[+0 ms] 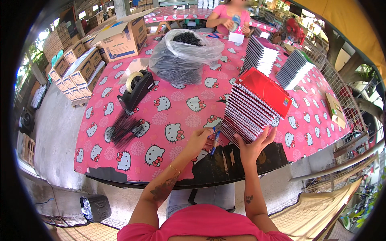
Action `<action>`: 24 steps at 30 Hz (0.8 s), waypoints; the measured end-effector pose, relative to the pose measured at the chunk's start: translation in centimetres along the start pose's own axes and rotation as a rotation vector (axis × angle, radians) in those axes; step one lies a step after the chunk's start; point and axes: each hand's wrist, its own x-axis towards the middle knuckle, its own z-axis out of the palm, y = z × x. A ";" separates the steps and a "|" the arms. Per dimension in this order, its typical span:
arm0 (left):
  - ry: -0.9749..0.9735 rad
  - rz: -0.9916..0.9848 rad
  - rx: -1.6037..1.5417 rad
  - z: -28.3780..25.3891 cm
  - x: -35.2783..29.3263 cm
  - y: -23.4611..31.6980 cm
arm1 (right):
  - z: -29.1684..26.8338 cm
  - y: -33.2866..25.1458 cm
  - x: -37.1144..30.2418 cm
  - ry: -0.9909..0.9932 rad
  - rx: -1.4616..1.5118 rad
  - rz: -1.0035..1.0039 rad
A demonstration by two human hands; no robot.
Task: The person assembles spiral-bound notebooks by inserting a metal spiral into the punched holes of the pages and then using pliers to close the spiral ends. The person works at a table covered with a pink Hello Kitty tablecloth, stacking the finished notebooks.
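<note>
My left hand [200,141] is closed around blue-handled pliers [216,140], their dark jaws close to the spiral-bound edge of a stack of red notebooks [261,100]. Black coil binding runs along the side of the stack nearest that hand. Spread fingers of my right hand [254,148] rest against the stack's near lower side, thumb to the left. Loose black plastic coils [122,130] lie on the table further left. Beside them stands a black tape dispenser [137,90] with a roll of tape.
A clear plastic bag [177,60] full of black coils stands mid-table. More spiral notebooks are piled behind [259,56] and at right [295,68]. A carton [122,38] sits at far left. Across the table [163,120], a person in pink [230,20] handles something bluish.
</note>
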 end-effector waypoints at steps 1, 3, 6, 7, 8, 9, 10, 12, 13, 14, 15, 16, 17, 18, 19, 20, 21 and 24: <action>0.004 -0.006 0.008 -0.1 0.2 0.0 | 0.0 0.0 0.0 0.002 -0.002 -0.002; 0.001 0.082 0.225 -0.4 0.5 -0.1 | 0.1 -0.1 0.0 0.007 -0.006 -0.012; 0.075 0.562 0.873 -0.7 0.5 -0.2 | -0.1 -0.3 0.0 0.005 -0.004 -0.004; 0.163 0.866 1.089 -0.3 0.4 -0.3 | -0.1 -0.2 -0.1 0.005 -0.001 -0.006; 0.258 1.177 1.298 -0.1 0.1 -0.4 | 0.0 -0.2 -0.2 0.004 0.005 -0.010; 0.169 0.832 1.001 -0.6 0.3 -0.6 | 0.0 -0.2 -0.3 0.003 0.011 -0.013; 0.083 0.493 0.698 -1.3 0.8 -1.1 | 0.0 -0.3 -0.4 0.000 0.008 -0.011; 0.003 0.096 0.265 -1.0 0.7 -0.6 | -0.1 -0.3 -0.4 -0.002 -0.008 -0.005; 0.012 0.034 0.142 -0.7 0.5 -0.5 | -0.1 -0.2 -0.4 0.001 -0.006 -0.009; 0.023 -0.030 0.018 -0.4 0.2 -0.1 | 0.0 -0.1 -0.4 0.003 -0.004 -0.011; 0.020 -0.033 0.039 -0.4 0.2 -0.1 | 0.0 0.0 -0.4 0.004 -0.001 -0.014; 0.018 -0.036 0.059 -0.5 0.4 -0.1 | 0.1 0.0 -0.5 0.006 -0.005 -0.012; 0.015 -0.037 0.077 -0.6 0.5 -0.1 | 0.1 0.0 -0.5 0.008 -0.008 -0.013; 0.053 0.225 0.396 -0.5 0.4 -0.3 | 0.2 0.0 -0.4 0.010 -0.012 -0.014; 0.091 0.489 0.713 -0.5 0.2 -0.6 | 0.1 0.0 -0.4 0.006 -0.008 -0.017; 0.128 0.755 1.031 -0.5 0.0 -0.8 | 0.0 0.0 -0.6 0.002 -0.004 -0.018; 0.126 0.714 1.055 -0.7 0.2 -0.9 | -0.1 0.0 -0.7 -0.001 0.000 -0.018; 0.075 0.415 0.793 -0.9 0.5 -0.7 | 0.1 0.4 -1.3 -0.011 0.014 -0.007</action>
